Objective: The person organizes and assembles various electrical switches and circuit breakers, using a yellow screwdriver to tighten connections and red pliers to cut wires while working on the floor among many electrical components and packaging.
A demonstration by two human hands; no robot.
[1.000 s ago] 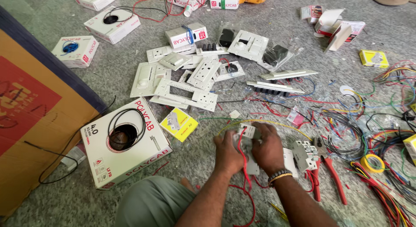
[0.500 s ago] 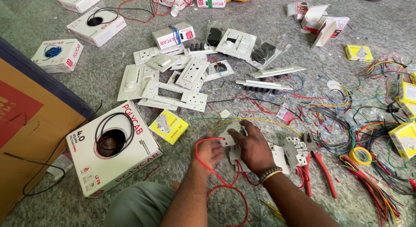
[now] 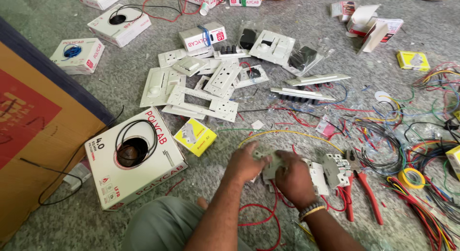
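Head view: a small white plastic switch part [image 3: 268, 162] is pinched between both hands, low on the grey floor. Left hand [image 3: 245, 164] & right hand [image 3: 293, 178] are closed on it from each side. Its long side can't be made out. White breakers [image 3: 330, 168] & red-handled pliers [image 3: 362, 188] lie just right; red wire [image 3: 261, 216] loops below.

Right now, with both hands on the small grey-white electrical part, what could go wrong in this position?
1. Both the left hand and the right hand hold the small grey-white electrical part above loose red wire; the wire may snag a wrist.
2. The red-handled pliers lie close beside the right hand, so an elbow or wrist could knock them.
3. The tangled multicoloured wires on the floor could hide small pieces if something drops.
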